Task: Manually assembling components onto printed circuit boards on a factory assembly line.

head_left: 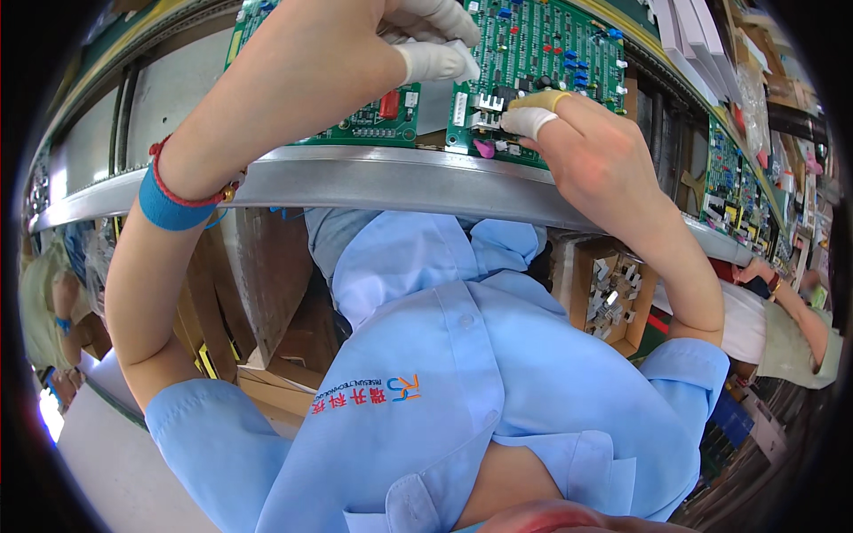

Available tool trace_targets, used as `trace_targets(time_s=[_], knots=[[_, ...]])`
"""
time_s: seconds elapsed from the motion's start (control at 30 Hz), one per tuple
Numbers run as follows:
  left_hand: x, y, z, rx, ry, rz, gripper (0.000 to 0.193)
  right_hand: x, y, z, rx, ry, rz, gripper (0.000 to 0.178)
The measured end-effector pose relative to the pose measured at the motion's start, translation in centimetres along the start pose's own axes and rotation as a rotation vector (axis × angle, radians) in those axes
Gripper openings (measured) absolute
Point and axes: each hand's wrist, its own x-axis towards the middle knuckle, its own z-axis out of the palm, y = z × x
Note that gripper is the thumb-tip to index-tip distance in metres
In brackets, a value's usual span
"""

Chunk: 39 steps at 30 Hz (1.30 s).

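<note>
My left hand wears white finger covers and hovers over the green circuit boards. Its fingers are closed together at the tips; what they hold, if anything, I cannot make out. On the right-hand circuit board, near its front edge, my right hand has its fingers pinched at a small silver heat sink. Yellow and white covers are on those fingers. Just in front of the heat sink is a pink piece. Another circuit board, bearing a red component, lies partly hidden under my left forearm.
A metal rail runs along the near side of the boards. Below it, at right, a cardboard box contains several small silver parts. More boards lie farther right, by another person's hand. Another person stands at far left.
</note>
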Motion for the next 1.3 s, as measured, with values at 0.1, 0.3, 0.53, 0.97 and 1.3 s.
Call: trace_targets(time_s=[0.1,0.3,0.53,0.97,1.3], knots=[[0.2,-1.7,1.7,-0.275,0.068,0.043,0.02,0.0,0.8,-0.5,0.062,-0.05,0.062,0.02],[0.5,-0.5,5.8,-0.183,0.09,0.264,0.021,-2.2,3.9,-2.8,0.812,0.12,0.612,0.027],[2.2,1.3,9.6,0.529,0.121,0.617,0.02,-2.0,5.4,-1.4,1.135,0.336,0.706,0.024],[2.5,2.9,10.6,0.94,0.03,0.551,0.019,-3.9,7.2,-0.3,1.022,0.484,0.401,0.022],[2.8,6.2,10.3,1.183,-0.247,0.481,0.015,-3.9,7.7,0.2,1.033,0.537,0.247,0.022]])
